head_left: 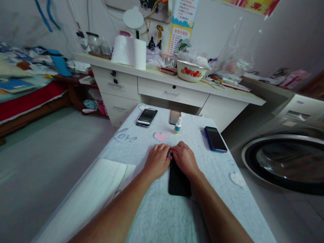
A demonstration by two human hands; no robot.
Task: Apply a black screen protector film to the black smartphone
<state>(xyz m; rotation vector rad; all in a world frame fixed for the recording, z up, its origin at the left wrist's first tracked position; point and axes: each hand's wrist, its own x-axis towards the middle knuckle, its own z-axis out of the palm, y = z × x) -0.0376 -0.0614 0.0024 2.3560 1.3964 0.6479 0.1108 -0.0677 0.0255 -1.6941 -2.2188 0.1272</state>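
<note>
A black phone (pixel 178 182) lies flat on the cloth-covered table in front of me, its near end uncovered. Both hands meet at its far end. My left hand (pixel 158 160) is closed there, its fingertips pressed at the far left corner. My right hand (pixel 186 158) is curled over the far right part, with fingers bent against the edge. The fingertips touch one another and hide that end, so anything small between them cannot be made out. Just beyond the hands stands a small white dropper bottle (pixel 178 126) with a blue and yellow label.
Stacked phones lie at the table's far left (pixel 146 116) and right (pixel 216 139). Another phone (pixel 175 116) is behind the bottle. White folded sheets (pixel 101 184) cover the left side. A cluttered white desk (pixel 157 86) stands behind, a washing machine (pixel 291 135) to the right.
</note>
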